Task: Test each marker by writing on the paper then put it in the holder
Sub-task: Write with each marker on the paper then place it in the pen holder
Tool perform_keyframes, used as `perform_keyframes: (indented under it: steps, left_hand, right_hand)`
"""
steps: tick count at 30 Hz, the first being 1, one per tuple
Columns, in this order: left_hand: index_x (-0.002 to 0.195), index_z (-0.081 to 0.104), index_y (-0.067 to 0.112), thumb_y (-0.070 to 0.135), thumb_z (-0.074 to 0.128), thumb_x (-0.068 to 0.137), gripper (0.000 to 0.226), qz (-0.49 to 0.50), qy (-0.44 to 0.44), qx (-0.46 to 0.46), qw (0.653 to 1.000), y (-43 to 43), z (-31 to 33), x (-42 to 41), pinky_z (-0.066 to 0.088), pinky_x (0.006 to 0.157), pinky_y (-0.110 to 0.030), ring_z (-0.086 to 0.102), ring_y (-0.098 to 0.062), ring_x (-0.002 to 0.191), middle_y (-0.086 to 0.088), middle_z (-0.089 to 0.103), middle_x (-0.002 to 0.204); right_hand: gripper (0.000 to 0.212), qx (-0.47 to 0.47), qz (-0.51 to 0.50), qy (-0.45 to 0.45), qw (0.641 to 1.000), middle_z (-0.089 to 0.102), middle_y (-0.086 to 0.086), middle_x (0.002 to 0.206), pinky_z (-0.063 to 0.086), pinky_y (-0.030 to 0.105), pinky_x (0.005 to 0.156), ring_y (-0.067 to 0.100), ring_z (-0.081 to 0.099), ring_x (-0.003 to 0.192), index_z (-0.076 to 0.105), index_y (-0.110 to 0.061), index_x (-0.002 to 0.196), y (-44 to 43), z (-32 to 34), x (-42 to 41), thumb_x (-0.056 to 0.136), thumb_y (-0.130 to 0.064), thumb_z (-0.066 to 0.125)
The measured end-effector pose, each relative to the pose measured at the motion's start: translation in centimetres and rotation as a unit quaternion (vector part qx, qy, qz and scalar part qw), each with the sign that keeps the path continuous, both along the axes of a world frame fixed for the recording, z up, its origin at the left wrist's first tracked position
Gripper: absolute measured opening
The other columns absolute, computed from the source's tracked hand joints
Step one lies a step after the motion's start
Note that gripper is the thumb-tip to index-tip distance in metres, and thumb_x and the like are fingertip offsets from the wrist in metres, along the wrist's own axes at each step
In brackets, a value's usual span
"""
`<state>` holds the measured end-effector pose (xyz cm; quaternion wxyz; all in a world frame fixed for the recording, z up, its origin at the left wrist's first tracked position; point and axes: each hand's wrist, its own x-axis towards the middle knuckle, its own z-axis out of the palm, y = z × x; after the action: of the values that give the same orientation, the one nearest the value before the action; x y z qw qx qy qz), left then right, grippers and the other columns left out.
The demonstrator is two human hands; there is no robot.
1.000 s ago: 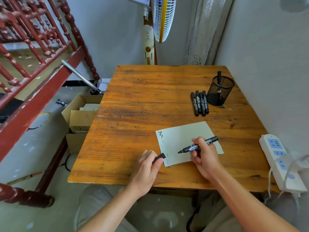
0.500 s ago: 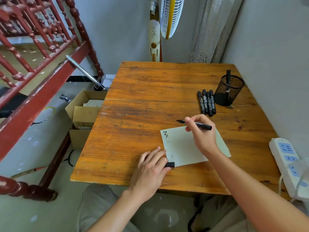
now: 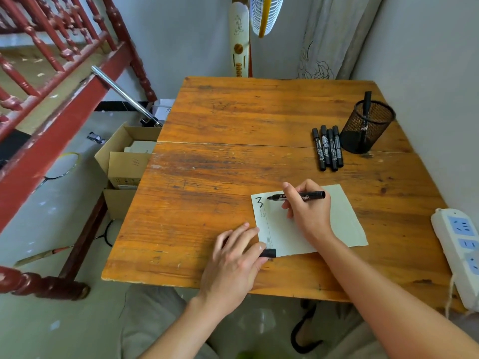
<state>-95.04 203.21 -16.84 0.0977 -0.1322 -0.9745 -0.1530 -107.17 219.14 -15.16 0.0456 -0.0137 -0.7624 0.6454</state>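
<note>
A pale green paper point(image 3: 334, 229) lies on the wooden table point(image 3: 233, 125), with a black "3" written at its top left corner. My right hand point(image 3: 308, 211) grips an uncapped black marker point(image 3: 308, 196), tip pointing left and touching the paper just right of the "3". My left hand point(image 3: 233, 263) rests on the paper's lower left corner and pinches the black cap point(image 3: 268, 253). Several capped black markers point(image 3: 328, 147) lie side by side at the back right, next to a black mesh holder point(image 3: 368, 130) with one marker standing in it.
A white power strip point(image 3: 461, 250) lies at the table's right edge by the wall. Left of the table, open cardboard boxes point(image 3: 124, 161) sit on the floor under a red wooden railing point(image 3: 51, 81). A fan stand point(image 3: 239, 37) rises behind the table.
My right hand carried the marker from the paper's middle up to its top edge, and the tip now sits just right of the "3". My left hand settled onto the paper's corner with the cap.
</note>
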Motion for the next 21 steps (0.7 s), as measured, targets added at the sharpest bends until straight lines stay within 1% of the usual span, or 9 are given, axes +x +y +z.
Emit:
perform_keyframes:
  steps: [6,11,15,19,21]
  left_hand:
    - [0.106,0.066,0.018,0.036,0.045,0.092,0.031,0.002,-0.002,0.007,1.000,0.06,0.06,0.04,0.035,0.102,-0.042,0.043,-0.019,0.128,-0.001,0.058,0.127]
    - [0.106,0.066,0.019,0.038,0.043,0.093,0.032,0.005,-0.003,0.009,1.000,0.12,0.03,0.09,0.033,0.103,-0.041,0.042,-0.018,0.129,0.000,0.058,0.128]
    - [0.105,0.065,0.019,0.037,0.047,0.093,0.028,0.001,0.001,0.017,1.000,0.00,-0.11,0.01,0.034,0.102,-0.041,0.042,-0.019,0.128,-0.001,0.057,0.127]
    - [0.104,0.065,0.019,0.036,0.049,0.092,0.027,0.001,0.002,0.016,1.000,0.11,-0.14,0.03,0.035,0.102,-0.042,0.041,-0.019,0.129,-0.001,0.057,0.127]
    - [0.104,0.066,0.019,0.036,0.050,0.092,0.026,0.001,0.003,0.019,1.000,0.08,-0.17,0.04,0.035,0.101,-0.043,0.041,-0.018,0.129,-0.001,0.057,0.127]
  right_hand:
    - [0.031,0.007,0.000,-0.005,1.000,0.066,0.013,0.058,0.047,0.028,0.043,0.018,0.058,0.042,0.052,-0.004,0.069,-0.10,0.16,0.02,0.089,-0.021,0.068]
    - [0.030,0.003,-0.037,-0.012,0.999,0.064,0.010,0.054,0.045,0.026,0.042,0.014,0.056,0.040,0.049,-0.008,0.065,0.24,0.33,0.02,0.090,-0.016,0.065]
    - [0.030,0.004,0.004,-0.012,1.000,0.063,0.016,0.055,0.044,0.025,0.042,0.014,0.055,0.039,0.048,-0.002,0.067,0.08,0.39,0.70,0.090,-0.013,0.065]
    - [0.030,0.003,-0.021,-0.012,1.000,0.063,0.013,0.054,0.044,0.025,0.041,0.014,0.054,0.038,0.048,-0.006,0.065,0.27,0.49,0.69,0.090,-0.012,0.063]
    - [0.029,0.007,-0.021,-0.013,1.000,0.063,0.012,0.053,0.044,0.025,0.041,0.014,0.054,0.038,0.048,-0.005,0.065,0.37,0.55,0.75,0.090,-0.012,0.063]
